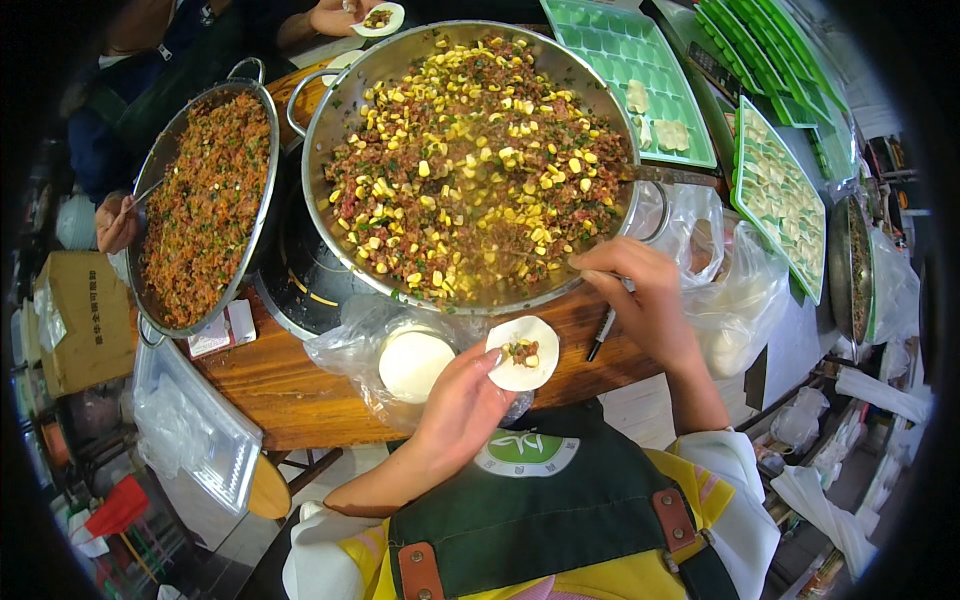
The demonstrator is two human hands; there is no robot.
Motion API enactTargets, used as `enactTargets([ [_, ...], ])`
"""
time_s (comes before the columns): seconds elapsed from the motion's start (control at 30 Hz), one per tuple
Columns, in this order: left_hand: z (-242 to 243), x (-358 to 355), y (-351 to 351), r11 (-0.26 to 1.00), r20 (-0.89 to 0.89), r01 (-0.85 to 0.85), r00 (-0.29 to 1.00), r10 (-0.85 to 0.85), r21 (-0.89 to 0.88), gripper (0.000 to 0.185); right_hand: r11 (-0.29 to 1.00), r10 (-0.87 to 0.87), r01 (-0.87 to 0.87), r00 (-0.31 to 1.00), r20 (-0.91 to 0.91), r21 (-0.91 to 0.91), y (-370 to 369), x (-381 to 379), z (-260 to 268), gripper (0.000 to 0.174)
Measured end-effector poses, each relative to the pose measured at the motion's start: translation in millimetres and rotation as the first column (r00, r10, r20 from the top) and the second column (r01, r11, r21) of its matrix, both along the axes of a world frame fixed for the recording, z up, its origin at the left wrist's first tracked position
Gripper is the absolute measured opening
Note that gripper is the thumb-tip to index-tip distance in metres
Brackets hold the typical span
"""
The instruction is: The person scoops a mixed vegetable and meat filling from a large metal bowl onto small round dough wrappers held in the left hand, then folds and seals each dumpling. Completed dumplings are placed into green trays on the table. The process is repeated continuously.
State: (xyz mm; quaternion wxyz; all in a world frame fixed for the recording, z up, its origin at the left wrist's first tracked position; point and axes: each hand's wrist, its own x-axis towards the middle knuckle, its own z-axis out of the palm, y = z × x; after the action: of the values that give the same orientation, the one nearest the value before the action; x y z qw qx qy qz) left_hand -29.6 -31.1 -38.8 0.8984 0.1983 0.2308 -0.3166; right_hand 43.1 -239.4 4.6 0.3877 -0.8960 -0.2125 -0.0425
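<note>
My left hand [466, 401] holds a round dumpling wrapper [541, 341] with a small mound of meat and corn filling [523, 354] on it. My right hand [637, 292] pinches a thin utensil at the near right rim of a large metal pan [318, 217]; the tool's far end seems to lie in the filling. That pan is full of minced meat, greens and corn kernels [480, 165]. A stack of round wrappers [416, 364] lies in an open plastic bag just left of my left hand. A black marker [600, 335] rests on the wooden table below my right hand.
At left, a co-worker's hand [116, 223] is by a pan of orange filling [210, 210]; another hand [334, 16] holds a filled wrapper at the top. Green trays [686, 97] with dumplings [784, 199] stand at right, beside plastic bags [739, 300]. An induction cooker [300, 281] sits between the pans.
</note>
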Motion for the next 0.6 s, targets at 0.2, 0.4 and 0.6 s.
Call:
enactTargets([
  [0.2, -0.9, 0.5, 0.4, 0.998, 0.004, -0.045, 0.999, 0.046, -0.048, 0.040, 0.998, -0.009, 0.014, 0.997, -0.080, 0.064, -10.4, -7.1, -1.0, 0.015],
  [0.4, -2.5, 0.2, 2.0, 0.998, 0.008, -0.054, 0.999, 0.054, -0.037, 0.039, 0.992, -0.025, 0.045, 0.987, -0.161, 0.119, -21.3, -10.4, -2.0, 0.015],
  [0.6, -0.7, 1.2, 4.2, 0.993, -0.006, -0.100, 0.995, 0.100, -0.055, 0.038, 0.969, -0.003, 0.046, 0.984, -0.178, 0.241, -27.0, -6.0, -9.4, 0.015],
])
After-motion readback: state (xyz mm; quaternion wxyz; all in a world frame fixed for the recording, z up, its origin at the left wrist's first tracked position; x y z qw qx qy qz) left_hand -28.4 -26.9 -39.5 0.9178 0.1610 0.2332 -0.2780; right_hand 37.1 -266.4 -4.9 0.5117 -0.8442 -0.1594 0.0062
